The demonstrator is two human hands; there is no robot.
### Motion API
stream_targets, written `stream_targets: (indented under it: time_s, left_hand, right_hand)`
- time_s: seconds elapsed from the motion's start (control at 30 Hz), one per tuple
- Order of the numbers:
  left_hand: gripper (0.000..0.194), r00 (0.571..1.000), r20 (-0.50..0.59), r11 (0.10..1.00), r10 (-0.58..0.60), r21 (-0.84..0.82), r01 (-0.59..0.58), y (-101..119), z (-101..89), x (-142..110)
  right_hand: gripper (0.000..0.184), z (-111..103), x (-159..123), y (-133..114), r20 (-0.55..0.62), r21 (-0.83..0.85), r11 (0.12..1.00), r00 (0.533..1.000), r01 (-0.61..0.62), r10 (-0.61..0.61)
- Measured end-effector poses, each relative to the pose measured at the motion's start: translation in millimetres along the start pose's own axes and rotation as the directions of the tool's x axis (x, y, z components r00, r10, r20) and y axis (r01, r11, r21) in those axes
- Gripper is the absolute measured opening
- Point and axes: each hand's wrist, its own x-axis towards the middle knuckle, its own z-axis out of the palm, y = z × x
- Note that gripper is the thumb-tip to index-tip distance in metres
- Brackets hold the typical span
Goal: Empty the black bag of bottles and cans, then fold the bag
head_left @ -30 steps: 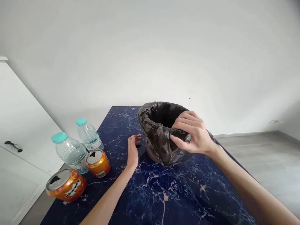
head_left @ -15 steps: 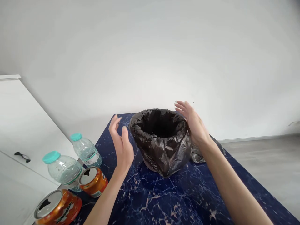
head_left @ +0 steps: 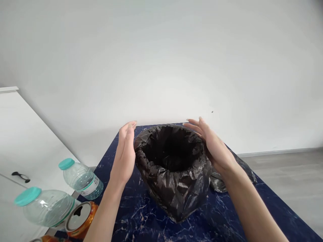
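A small bin lined with a black plastic bag (head_left: 174, 171) stands on a dark blue marbled table (head_left: 141, 218). My left hand (head_left: 124, 154) is flat against the bag's left side, fingers stretched out toward the wall. My right hand (head_left: 212, 144) lies along the bag's right rim, fingers also extended and apart. Neither hand grips anything. Loose bag plastic trails out behind my right wrist.
At the table's left edge lie two clear bottles with teal caps (head_left: 80, 178) (head_left: 42, 206) and an orange drink can (head_left: 80, 218) with its top open. A white cabinet with a black handle (head_left: 21, 176) stands further left. Grey floor (head_left: 290, 181) shows to the right.
My right hand let go of the bag's rim and opened. My left hand rose from the table to the bag's left side. The view moved closer to the bin.
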Motion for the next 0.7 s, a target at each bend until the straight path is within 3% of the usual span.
stream_targets:
  time_s: [0.1,0.27,0.57,0.7]
  left_hand:
    - [0.057,0.997,-0.004,0.988,0.075,0.134,-0.074,19.0,-2.7,-10.4]
    - [0.050,0.984,0.012,0.945,0.177,0.278,-0.173,40.9,-1.1,-28.0]
    - [0.043,0.959,0.079,0.892,0.272,0.354,-0.282,42.8,-3.0,-33.0]
    - [0.045,0.960,0.080,0.889,0.267,0.364,-0.277,45.2,-4.4,-33.5]
  right_hand:
    - [0.066,-4.4,-3.3,-20.1,-0.076,0.081,0.993,0.993,-0.087,0.093]
    - [0.063,-9.7,-13.7,-44.4,-0.119,-0.036,0.999,0.993,-0.024,0.020]
    - [0.060,-15.7,-22.8,-54.7,-0.082,-0.146,0.989,0.997,0.002,-0.014]
    - [0.057,-15.9,-24.3,-55.5,-0.065,-0.183,0.982,0.995,0.056,-0.069]
